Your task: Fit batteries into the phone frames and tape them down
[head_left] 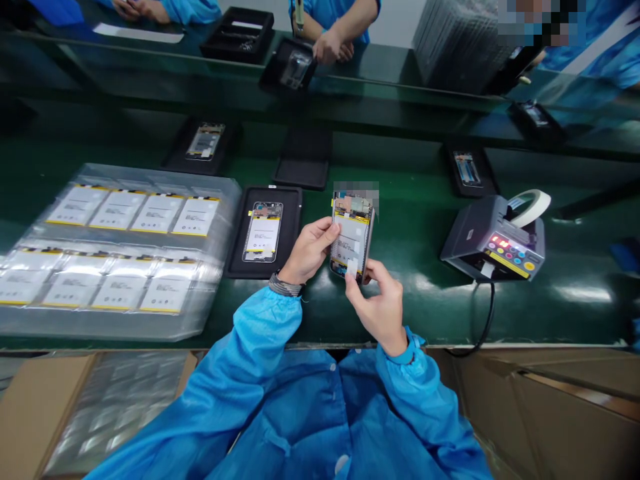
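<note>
The person's two bare hands hold an opened phone above the near middle of a green bench, its inner face up and its far end tilted slightly right. The left hand grips the phone's left edge, the thumb lying on the pale battery and the fingers curled toward the edge and underside; how these fingers bear on the underside cannot be told. The right hand supports the near right corner, its thumb on a small white tab at the battery's near end, its other fingers partly hidden behind the phone. Just left of the hands, a second opened phone lies in a black tray. Farther left, a clear plastic tray carries eight pale batteries in two rows of four. To the right stands a grey tape dispenser with a roll of white tape and a lit red display; a black cable runs from its near side. Beyond, two more opened phones lie in black trays, one far left, one far right. Across the bench, a co-worker's hands meet beside another tray.
</note>
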`<action>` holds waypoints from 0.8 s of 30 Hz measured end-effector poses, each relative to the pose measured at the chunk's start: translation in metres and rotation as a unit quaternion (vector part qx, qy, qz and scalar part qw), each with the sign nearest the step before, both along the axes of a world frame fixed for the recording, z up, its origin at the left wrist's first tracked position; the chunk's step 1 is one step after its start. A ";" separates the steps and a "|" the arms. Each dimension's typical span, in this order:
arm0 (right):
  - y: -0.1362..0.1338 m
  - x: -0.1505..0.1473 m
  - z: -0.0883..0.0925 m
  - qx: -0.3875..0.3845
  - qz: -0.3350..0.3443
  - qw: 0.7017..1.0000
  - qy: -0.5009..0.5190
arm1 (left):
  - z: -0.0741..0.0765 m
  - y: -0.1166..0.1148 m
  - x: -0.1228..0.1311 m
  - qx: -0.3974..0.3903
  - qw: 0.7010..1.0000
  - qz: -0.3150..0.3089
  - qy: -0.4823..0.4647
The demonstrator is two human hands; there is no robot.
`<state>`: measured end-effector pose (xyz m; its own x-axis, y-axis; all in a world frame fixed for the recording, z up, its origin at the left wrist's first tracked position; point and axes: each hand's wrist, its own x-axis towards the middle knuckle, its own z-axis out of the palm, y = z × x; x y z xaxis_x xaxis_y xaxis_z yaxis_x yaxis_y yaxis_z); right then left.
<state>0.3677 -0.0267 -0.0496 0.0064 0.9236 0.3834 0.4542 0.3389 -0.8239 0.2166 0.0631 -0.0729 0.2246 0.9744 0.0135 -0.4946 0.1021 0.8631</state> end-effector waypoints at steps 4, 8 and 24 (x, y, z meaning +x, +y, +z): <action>0.000 -0.002 -0.003 0.017 -0.018 1.000 -0.016 | 0.000 -0.001 -0.001 0.009 1.000 -0.006 0.003; -0.002 -0.001 -0.005 0.020 -0.020 0.999 -0.039 | 0.003 -0.002 -0.002 0.003 1.000 -0.002 0.015; 0.001 0.001 -0.011 0.017 -0.005 1.000 0.012 | 0.003 -0.002 -0.002 0.020 0.999 0.015 0.028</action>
